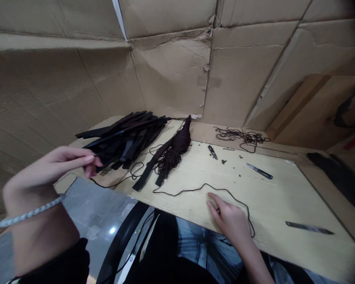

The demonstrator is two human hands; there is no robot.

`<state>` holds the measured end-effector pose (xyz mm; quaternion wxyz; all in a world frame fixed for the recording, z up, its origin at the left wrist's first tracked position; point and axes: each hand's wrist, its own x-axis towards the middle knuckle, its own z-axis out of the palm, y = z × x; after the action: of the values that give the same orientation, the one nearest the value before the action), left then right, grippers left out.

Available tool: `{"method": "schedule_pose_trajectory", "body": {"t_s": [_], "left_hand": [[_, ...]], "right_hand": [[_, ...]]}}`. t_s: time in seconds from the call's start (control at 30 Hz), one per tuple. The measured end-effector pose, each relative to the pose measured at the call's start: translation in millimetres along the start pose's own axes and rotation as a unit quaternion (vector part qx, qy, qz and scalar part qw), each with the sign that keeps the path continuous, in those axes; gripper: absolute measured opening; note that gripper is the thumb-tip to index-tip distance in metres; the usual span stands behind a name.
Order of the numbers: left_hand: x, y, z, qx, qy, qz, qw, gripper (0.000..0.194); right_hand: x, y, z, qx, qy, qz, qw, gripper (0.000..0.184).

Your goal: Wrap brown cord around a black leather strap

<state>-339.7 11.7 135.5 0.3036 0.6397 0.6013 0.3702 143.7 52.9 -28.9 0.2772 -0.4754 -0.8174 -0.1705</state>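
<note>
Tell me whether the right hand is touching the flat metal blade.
Apart. The head view shows a stretch of pale tabletop between the right hand and the flat metal blade.

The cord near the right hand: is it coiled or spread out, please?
Spread out: the cord lies in a wavy line on the table.

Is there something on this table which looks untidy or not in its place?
Yes: a tangle of dark cord lies toward the back of the table, and dark scraps are scattered near the snips; both look like uncleared leftovers.
</note>
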Motion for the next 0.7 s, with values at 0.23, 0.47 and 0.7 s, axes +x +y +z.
{"method": "schedule_pose_trajectory", "body": {"t_s": [0.23, 0.47, 0.7], "left_hand": [[93.0, 109.4, 118.0, -0.011, -0.11, 0.076, 0.991, 0.032], [192.9, 214.4, 137.4, 0.075, 0.069, 0.176, 0.979, 0.081], [223.5, 273.2, 126.0, 0.078, 0.002, 0.225, 0.971, 0.051]], "right_hand": [[1.4, -0.4, -2.5, 0.024, -0.007, 0.006, 1.0, 0.047], [-0.7, 2.9, -2.5, 0.091, -0.058, 0.033, 0.994, 0.041], [-2.1, 7.9, 0.0, 0.119, -0.075, 0.038, 0.989, 0.036]]}}
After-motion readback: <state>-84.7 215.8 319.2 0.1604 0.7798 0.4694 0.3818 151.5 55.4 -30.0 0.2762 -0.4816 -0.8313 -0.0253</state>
